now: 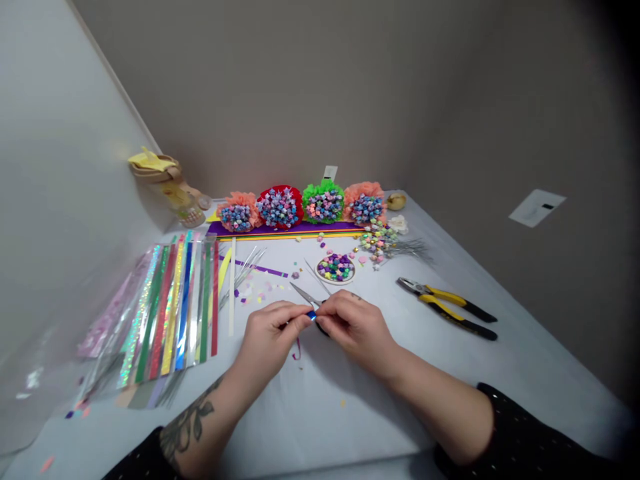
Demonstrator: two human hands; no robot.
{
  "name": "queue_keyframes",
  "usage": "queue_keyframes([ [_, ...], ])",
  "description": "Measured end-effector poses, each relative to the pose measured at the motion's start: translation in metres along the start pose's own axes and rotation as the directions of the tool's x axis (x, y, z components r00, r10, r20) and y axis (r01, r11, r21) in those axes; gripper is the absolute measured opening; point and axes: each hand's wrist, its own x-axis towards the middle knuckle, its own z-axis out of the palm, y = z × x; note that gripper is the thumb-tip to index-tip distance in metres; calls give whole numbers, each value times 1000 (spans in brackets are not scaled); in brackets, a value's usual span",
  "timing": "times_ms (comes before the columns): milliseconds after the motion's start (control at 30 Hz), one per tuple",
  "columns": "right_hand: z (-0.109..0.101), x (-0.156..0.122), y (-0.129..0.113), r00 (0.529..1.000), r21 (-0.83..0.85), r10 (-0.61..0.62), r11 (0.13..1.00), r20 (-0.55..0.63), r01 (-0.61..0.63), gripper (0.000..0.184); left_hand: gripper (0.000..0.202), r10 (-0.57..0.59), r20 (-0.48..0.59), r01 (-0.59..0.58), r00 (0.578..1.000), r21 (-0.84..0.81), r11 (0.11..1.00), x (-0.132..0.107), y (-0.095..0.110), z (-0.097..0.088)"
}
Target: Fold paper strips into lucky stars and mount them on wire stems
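A small piece of shiny blue paper strip (pixel 311 315) is pinched between the fingertips of both hands, above the middle of the table. My left hand (pixel 276 331) grips it from the left with thumb and forefinger. From the right, my right hand (pixel 354 327) closes on its other end, fingers curled. Just behind the hands lie scissors (pixel 303 292), blades pointing up and left, their handles mostly hidden by my right hand. Beyond them stands a shallow round dish (pixel 336 279) of small folded paper stars (pixel 337 266).
Pliers (pixel 440 303) with yellow-black handles lie at right. Metallic paper strips (pixel 170 307) spread out at left beside thin wires (pixel 245 273). Star bouquets (pixel 280 207) in crepe paper line the back wall, with loose stars (pixel 377 240) nearby. A brown bag (pixel 157 170) sits at back left.
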Motion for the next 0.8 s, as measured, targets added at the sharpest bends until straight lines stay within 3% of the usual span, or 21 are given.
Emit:
queue_keyframes([
  [267, -1, 0, -1, 999, 31, 53, 998, 3, -53, 10, 13, 154, -45, -151, 987, 69, 986, -2, -3, 1],
  [800, 5, -1, 0, 998, 20, 38, 999, -51, -37, 13, 11, 186, -78, -180, 980, 69, 981, -5, -2, 5],
])
